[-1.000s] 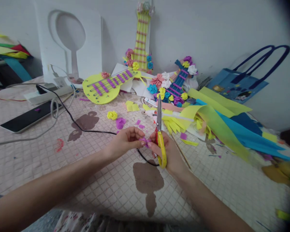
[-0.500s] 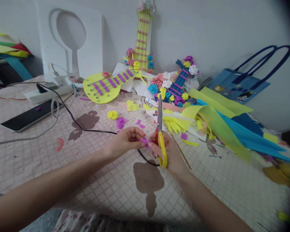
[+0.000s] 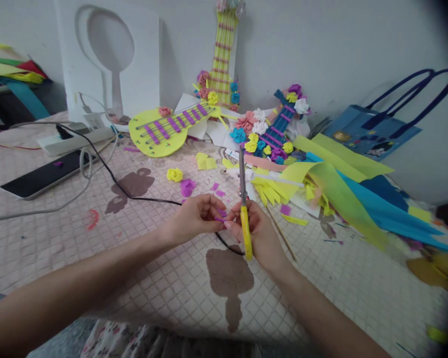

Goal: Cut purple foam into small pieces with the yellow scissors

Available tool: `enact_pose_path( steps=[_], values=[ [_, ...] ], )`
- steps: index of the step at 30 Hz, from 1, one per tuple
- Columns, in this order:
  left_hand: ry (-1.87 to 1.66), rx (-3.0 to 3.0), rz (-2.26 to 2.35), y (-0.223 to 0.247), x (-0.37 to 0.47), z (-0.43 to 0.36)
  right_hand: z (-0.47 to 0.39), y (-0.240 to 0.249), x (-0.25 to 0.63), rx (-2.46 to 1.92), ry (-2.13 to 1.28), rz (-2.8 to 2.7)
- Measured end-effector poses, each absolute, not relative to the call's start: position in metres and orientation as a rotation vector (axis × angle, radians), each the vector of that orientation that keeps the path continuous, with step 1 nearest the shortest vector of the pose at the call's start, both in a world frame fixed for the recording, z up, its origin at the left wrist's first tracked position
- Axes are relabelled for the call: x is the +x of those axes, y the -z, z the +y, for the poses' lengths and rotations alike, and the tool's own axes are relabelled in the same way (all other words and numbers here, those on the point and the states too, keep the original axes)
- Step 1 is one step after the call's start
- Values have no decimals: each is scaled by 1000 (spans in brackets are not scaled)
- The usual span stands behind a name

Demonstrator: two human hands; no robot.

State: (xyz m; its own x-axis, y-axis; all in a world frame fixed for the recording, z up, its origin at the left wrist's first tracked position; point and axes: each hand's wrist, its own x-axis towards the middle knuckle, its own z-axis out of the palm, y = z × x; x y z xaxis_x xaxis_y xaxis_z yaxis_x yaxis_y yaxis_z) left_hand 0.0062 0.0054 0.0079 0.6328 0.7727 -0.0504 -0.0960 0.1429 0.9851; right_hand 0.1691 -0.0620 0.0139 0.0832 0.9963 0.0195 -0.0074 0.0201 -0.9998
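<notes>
My left hand (image 3: pixel 199 216) pinches a small piece of purple paper (image 3: pixel 220 218) between thumb and fingers. From the other side, the fingertips of my right hand (image 3: pixel 259 228) meet the same piece. Yellow-handled scissors (image 3: pixel 245 226) are also in my right hand, blades together and pointing away from me. Beyond the hands lie a crumpled purple paper flower (image 3: pixel 187 187), a yellow paper flower (image 3: pixel 174 174) and several small purple squares (image 3: pixel 219 193). A black cable (image 3: pixel 153 200) passes beneath my hands.
Behind stand a yellow paper guitar (image 3: pixel 159 134), a blue one with flowers (image 3: pixel 278 129) and a white cut-out board (image 3: pixel 144 64). Yellow and blue paper sheets (image 3: pixel 377 204) and a blue bag (image 3: pixel 373 132) are at right. A phone-like black slab (image 3: pixel 45 176) lies left; a thin stick (image 3: pixel 281 233) lies by my right hand.
My right hand has turned slightly, and the scissors have swung a little left, now seen more edge-on. Less of the purple paper shows between the fingers.
</notes>
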Motion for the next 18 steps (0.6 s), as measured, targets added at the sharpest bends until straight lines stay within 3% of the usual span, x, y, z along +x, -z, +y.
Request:
enact_pose_path(
  steps=[9, 18],
  values=[
    [-719, 1299, 639, -13, 8, -1, -63, -17, 167, -1219, -1045, -1158],
    [-585, 1203, 667, -14, 7, -1, -62, -21, 170, -1127, -1181, -1001]
  ],
)
